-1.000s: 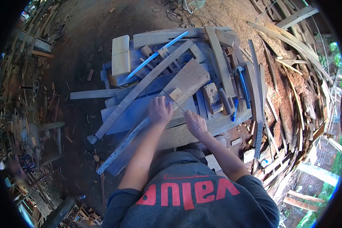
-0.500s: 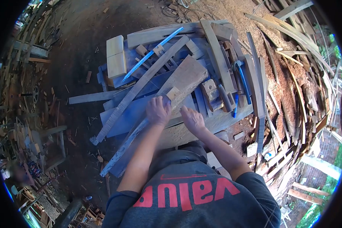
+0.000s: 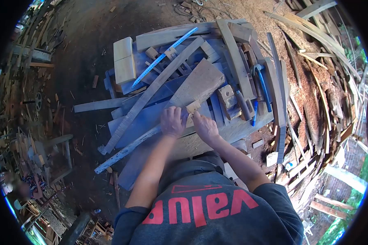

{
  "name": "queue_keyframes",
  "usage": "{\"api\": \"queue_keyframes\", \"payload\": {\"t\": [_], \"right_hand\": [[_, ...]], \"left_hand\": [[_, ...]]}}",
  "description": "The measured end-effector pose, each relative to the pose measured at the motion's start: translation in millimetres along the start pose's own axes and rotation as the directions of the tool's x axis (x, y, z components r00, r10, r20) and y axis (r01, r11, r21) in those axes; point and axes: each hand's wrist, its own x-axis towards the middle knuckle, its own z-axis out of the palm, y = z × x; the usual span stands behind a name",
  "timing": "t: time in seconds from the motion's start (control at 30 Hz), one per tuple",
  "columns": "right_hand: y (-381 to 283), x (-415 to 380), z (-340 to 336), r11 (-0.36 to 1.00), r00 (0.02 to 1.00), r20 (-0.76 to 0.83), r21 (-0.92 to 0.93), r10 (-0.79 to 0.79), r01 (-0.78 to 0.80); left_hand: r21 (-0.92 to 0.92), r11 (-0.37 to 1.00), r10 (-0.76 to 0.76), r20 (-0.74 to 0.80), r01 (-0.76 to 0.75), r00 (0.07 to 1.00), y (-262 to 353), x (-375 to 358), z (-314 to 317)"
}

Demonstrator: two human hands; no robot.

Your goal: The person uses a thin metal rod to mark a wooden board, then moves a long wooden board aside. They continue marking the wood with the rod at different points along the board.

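On the workbench (image 3: 237,130), hands (image 3: 189,122) grip a wood block (image 3: 192,107).

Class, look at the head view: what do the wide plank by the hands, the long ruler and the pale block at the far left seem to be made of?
Wide plank: rough, unfinished wood, grey-brown with visible grain. Long ruler: blue with pale markings; plastic or painted metal, cannot tell which. Pale block: light, freshly cut wood with smooth faces.

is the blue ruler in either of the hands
No, the blue ruler lies far up the workbench, apart from the left hand and right hand.
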Motion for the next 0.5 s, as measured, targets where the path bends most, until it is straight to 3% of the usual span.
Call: {"api": "queue_keyframes", "payload": {"t": [0.2, 0.27, 0.4, 0.5], "right_hand": [[-13, 2, -21, 0.987, 0.995, -0.025, 0.137, 0.092, -0.088], [-11, 4, -23, 0.985, 0.994, -0.029, 0.142, 0.103, -0.098], [-6, 6, -17, 0.983, 0.997, -0.008, 0.168, 0.076, -0.073], [-9, 4, -13, 0.981, 0.998, 0.009, 0.180, 0.068, -0.069]], "left_hand": [[-0.008, 1.000, -0.002, 0.067, 0.003, 0.998, -5, 5, 0], [-0.038, 0.994, -0.103, -0.033, 0.102, 0.994, -7, 16, -1], [-0.109, 0.984, -0.139, -0.004, 0.138, 0.990, -12, 25, -3], [-0.152, 0.957, -0.256, -0.041, 0.247, 0.966, -7, 30, 4]]}}
